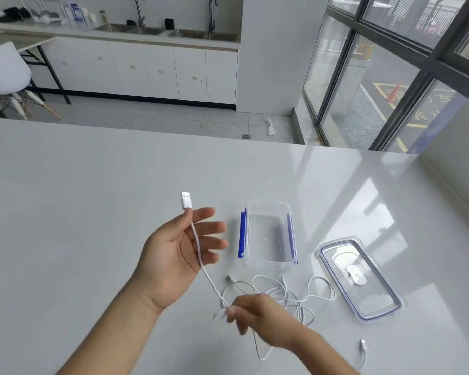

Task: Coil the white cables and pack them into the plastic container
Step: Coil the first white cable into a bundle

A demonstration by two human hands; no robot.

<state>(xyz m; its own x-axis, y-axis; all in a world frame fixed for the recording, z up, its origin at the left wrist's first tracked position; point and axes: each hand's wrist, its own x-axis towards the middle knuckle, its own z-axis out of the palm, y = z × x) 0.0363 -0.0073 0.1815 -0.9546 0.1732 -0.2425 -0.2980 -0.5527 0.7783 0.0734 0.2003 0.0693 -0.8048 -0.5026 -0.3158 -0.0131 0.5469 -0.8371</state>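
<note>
1. Grips: the left hand (173,255) is raised palm up with its fingers fairly straight; thumb and forefinger pinch a cable (201,261) just below its plug (186,200), which stands up above the pinch; the right hand (257,312) is blurred, yet its curled fingers appear to grasp the same cable lower down, close to the table (65,212).
2. Between the two grips the cable runs in one slack line across the left fingers; past the right grip it goes into the heap (290,293); no loop is wound on either hand.
3. Progress, as I judge it: barely begun; one end is found and held, no cable is coiled, and the box (271,265), to the right of the left grip, holds nothing.
4. Left to do: draw this cable free, wind it and lay it in the box; then do the same for the rest of the heap; how many cables lie there I cannot tell.
5. Around: the lid (363,288) lies flat on the table, off the box and well right of the right grip; a loose end (363,347) lies apart from the heap, right of that grip and nearer the person.
6. In the way: the heap is tangled, its strands crossing just right of the right grip, so a pull may drag the others along or knot them; the box mouth is open and nothing covers it.
</note>
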